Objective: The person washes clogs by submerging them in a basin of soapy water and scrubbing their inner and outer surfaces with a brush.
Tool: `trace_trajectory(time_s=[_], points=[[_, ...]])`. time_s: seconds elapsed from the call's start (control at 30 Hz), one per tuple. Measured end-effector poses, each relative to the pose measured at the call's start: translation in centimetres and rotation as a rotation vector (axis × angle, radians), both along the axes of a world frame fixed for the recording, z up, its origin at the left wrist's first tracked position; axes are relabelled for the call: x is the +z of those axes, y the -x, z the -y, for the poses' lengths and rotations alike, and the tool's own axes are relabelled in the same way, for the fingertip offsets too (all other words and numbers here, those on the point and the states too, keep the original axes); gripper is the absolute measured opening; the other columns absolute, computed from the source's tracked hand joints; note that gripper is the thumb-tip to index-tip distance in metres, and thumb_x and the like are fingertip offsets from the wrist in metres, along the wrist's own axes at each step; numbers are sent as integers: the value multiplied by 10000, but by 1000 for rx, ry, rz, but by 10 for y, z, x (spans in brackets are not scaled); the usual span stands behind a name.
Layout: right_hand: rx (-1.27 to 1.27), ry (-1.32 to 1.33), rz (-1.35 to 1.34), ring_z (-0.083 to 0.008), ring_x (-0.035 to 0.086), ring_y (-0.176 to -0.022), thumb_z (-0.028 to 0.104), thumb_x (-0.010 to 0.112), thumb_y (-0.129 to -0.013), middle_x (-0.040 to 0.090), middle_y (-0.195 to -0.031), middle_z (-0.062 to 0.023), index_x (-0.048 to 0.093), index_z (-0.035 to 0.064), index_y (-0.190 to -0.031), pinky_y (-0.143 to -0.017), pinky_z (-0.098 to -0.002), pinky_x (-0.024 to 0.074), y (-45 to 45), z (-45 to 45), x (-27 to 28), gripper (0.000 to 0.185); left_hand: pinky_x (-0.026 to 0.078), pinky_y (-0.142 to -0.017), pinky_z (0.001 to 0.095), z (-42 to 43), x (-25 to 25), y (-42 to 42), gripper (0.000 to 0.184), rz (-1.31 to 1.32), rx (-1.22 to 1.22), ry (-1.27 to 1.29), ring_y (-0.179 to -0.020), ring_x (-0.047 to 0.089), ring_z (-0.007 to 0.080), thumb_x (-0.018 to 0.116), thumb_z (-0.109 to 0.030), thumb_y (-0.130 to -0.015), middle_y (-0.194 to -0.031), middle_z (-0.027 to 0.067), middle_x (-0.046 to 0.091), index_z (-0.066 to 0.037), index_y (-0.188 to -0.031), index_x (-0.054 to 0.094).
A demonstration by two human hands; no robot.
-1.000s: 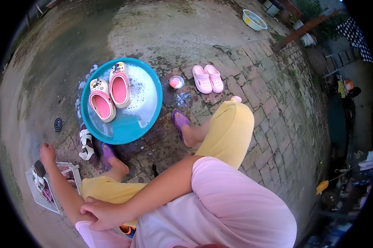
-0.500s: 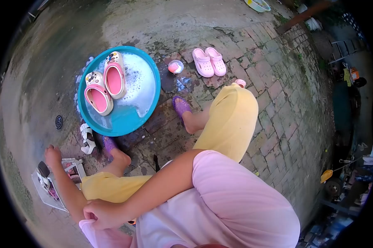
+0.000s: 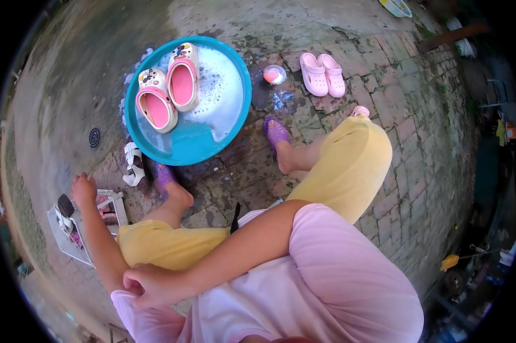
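Observation:
My right arm crosses my body, and my right hand (image 3: 155, 284) is pinched closed on the pink left shirt sleeve (image 3: 146, 317) near the upper arm. My left hand (image 3: 84, 189) is held out to the left with curled fingers and nothing visible in it, close above a white rack (image 3: 121, 208) of shoes. A blue basin (image 3: 192, 158) of sudsy water sits on the ground ahead. Two white clogs with pink linings stand in it side by side, the left clog (image 3: 156, 108) and the right clog (image 3: 183, 86), both decorated with charms.
Pink clogs (image 3: 324, 75) stand right of the basin, beside a small clear container (image 3: 274, 74). White sandals (image 3: 133, 164) lie by my left foot in a purple sandal (image 3: 165, 176). A black coil (image 3: 94, 137) lies at left. Clutter lines the right edge.
My view has shifted, so the basin and clogs appear higher and farther right. My right hand stays on the sleeve, and my left arm remains stretched out.

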State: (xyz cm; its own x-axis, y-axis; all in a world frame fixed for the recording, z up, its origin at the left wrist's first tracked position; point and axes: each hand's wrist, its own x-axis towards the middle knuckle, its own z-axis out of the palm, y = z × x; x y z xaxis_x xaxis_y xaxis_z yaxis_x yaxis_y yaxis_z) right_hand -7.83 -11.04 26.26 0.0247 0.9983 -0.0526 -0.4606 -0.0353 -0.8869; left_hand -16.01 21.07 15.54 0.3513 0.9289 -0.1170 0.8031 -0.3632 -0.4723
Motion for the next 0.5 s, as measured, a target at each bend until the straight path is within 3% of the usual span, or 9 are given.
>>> trace_trajectory(time_s=[0.07, 0.2, 0.27, 0.4, 0.5], points=[[300, 81, -159, -171, 578, -669, 164, 654, -723, 601, -715, -79, 576, -10, -812, -600, -301, 461, -11, -6, 2, 210, 453, -803, 440, -4, -2, 3, 272, -21, -19, -12, -1024, 529, 296, 548, -285, -826, -1069, 106, 550, -110, -1030, 587], [236, 12, -74, -142, 583, -622, 165, 636, -753, 606, -664, -62, 582, -1, -782, -553, -291, 457, -26, -11, -3, 177, 458, -794, 434, -10, 1, 21, 269, -15, -17, -25, -1020, 533, 287, 544, -280, -827, -1047, 101, 557, -109, -1031, 587], [296, 106, -153, -120, 572, -587, 162, 606, -789, 594, -647, -50, 573, 1, -789, -528, -268, 455, -30, -14, -13, 164, 462, -781, 436, -12, -2, 36, 258, -72, 32, -76, -1017, 537, 283, 541, -267, -827, -1039, 98, 565, -100, -1019, 586], [298, 165, -186, -101, 561, -559, 172, 587, -813, 589, -655, -44, 561, 3, -804, -503, -242, 451, -51, -24, -19, 171, 468, -759, 428, -16, -53, 96, 233, -139, -151, -126, -999, 545, 271, 515, -229, -830, -1045, 85, 571, -88, -1001, 586], [278, 164, -214, -92, 553, -542, 182, 585, -821, 581, -658, -38, 549, 2, -821, -488, -230, 445, -54, -33, -29, 184, 471, -755, 419, 6, -80, 94, 243, -153, 2, -6, -997, 545, 268, 496, -222, -831, -1045, 75, 572, -89, -1013, 585]])
